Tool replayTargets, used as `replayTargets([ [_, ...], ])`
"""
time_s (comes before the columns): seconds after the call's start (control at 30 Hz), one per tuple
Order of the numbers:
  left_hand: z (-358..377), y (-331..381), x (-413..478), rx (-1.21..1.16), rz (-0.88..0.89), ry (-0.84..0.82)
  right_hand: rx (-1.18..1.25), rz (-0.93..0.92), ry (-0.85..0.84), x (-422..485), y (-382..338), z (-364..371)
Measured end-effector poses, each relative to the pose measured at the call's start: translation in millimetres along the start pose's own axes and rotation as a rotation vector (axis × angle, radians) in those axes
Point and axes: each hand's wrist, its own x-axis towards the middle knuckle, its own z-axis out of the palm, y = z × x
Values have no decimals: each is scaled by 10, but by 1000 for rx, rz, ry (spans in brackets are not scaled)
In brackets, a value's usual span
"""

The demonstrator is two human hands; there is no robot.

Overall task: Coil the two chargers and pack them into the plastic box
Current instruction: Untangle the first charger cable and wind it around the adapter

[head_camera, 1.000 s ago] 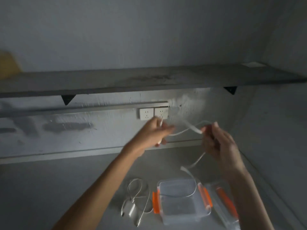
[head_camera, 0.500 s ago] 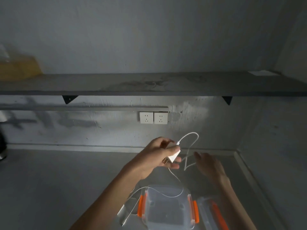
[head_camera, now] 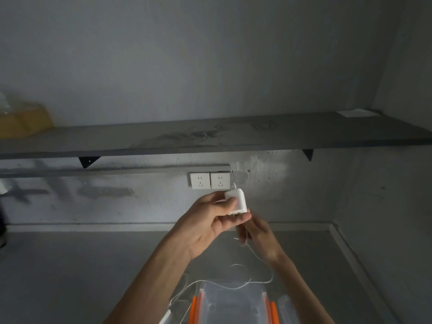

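My left hand (head_camera: 210,220) holds a white charger plug (head_camera: 237,200) up in front of the wall, below the sockets. Its thin white cable (head_camera: 251,280) hangs down and loops over the clear plastic box (head_camera: 231,305) with orange clips at the bottom edge. My right hand (head_camera: 259,232) sits just behind and below the plug, fingers pinched on the cable. A second white charger (head_camera: 174,309) with its cable lies on the counter left of the box, partly hidden by my left forearm.
Two white wall sockets (head_camera: 210,180) sit under a grey shelf (head_camera: 210,136). A yellowish bag (head_camera: 22,122) rests on the shelf's left end. The box's lid (head_camera: 288,309) lies right of the box. A side wall closes the counter on the right.
My left hand has turned the plug upright and lifted it toward the sockets. My right hand moved in close under it and took the cable. The camera tilted up slightly.
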Motion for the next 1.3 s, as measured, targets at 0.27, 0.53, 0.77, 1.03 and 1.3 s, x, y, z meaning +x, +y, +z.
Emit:
replayTargets([
  [0.27, -316, -4, 208, 146, 43, 267, -647, -124, -163, -482, -249, 223],
  [0.53, -298, -129, 204, 306, 194, 263, -1306, -473, 69, -380, -798, 139],
  [0.77, -286, -193, -75, 776, 497, 127, -1174, -650, 206, -37, -1281, -146],
  [1.03, -213, -62, -447, 735, 498, 39, -327, -114, -237, 373, -1283, -378],
  [1.3, -364, 132, -175, 154, 294, 233, -261, 48, -24, -234, -119, 600],
])
